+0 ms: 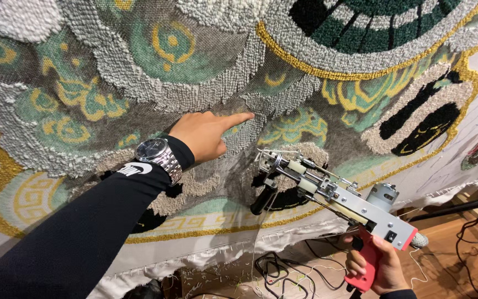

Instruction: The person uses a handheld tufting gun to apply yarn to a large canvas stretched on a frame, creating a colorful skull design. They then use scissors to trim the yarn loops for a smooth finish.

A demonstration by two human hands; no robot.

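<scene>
Right hand (380, 266) around tufting gun (336, 196)

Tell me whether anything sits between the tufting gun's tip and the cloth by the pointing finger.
Nothing visible does. The tufting gun, held in the right hand, has open cloth between its tip and the left hand.

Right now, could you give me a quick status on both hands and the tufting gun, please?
Left hand open, forefinger on the tufted cloth. Right hand grips the tufting gun. Needle end just off cloth; cables below.
</scene>
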